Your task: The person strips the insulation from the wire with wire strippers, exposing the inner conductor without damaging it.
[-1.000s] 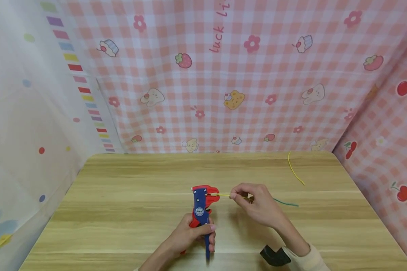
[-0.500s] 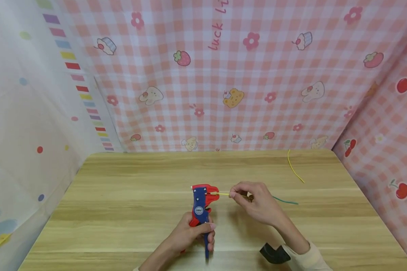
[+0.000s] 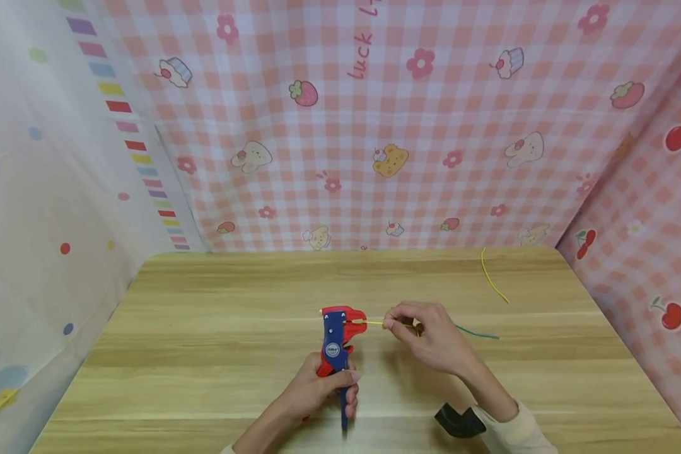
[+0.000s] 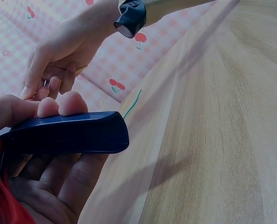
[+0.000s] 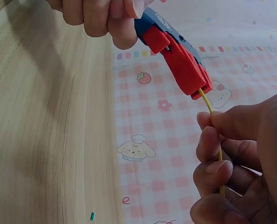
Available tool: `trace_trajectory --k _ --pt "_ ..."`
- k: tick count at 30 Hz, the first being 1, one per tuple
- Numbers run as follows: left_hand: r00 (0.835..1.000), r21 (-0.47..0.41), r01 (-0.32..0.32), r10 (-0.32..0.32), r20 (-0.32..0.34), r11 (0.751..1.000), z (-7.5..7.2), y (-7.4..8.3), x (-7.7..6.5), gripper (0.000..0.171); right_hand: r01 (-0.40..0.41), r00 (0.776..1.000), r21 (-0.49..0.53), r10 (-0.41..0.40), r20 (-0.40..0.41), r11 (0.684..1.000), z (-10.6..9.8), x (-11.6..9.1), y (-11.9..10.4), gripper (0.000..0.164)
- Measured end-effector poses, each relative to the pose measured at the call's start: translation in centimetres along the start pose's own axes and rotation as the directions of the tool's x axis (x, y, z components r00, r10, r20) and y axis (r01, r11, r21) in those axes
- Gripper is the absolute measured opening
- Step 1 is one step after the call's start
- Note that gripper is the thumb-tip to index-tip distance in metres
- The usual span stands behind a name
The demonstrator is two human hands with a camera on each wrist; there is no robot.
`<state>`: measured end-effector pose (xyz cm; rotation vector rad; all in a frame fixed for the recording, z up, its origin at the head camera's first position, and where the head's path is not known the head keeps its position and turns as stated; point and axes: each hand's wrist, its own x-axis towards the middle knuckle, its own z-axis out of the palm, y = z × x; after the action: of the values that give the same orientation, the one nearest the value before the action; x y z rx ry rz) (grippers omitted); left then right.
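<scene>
My left hand (image 3: 320, 388) grips the blue and red handles of a wire stripper (image 3: 333, 337), its head pointing up and its red mouth facing right. One end of a yellow wire (image 5: 206, 100) sits inside that mouth. A short way to the right, my right hand (image 3: 428, 334) pinches the wire between thumb and index finger, and the rest of it runs back through the curled fingers. In the left wrist view, the fingers wrap the dark blue handle (image 4: 78, 133) of the stripper. The tool's mouth hides the wire's tip.
A green wire (image 3: 478, 332) lies on the wooden table (image 3: 204, 353), just past my right hand. Farther back on the right is a second yellow wire (image 3: 492, 277). A black wrist camera (image 3: 459, 422) is at my right sleeve. Patterned cloth (image 3: 340, 126) hangs behind the table.
The scene moves up slightly in the head view. Both hands keep their holds on the wire stripper and the yellow wire, with hardly any movement between them.
</scene>
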<state>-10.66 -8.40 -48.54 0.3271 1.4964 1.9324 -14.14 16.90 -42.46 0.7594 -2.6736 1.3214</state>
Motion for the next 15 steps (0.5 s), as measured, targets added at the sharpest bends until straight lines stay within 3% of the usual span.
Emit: trace_trajectory --k 7,15 --pt "1.0 -0.007 -0.028 0.028 -0.004 1.0 0.08 0.02 -0.08 0.01 0.026 1.0 -0.006 -0.026 0.005 1.0 -0.18 0.12 0.23 0.01" --pt "0.997 0.004 -0.051 0.051 -0.064 0.999 0.91 -0.12 -0.31 0.009 0.033 0.999 0.009 -0.034 0.006 0.999 -0.21 0.04 0.25 0.011"
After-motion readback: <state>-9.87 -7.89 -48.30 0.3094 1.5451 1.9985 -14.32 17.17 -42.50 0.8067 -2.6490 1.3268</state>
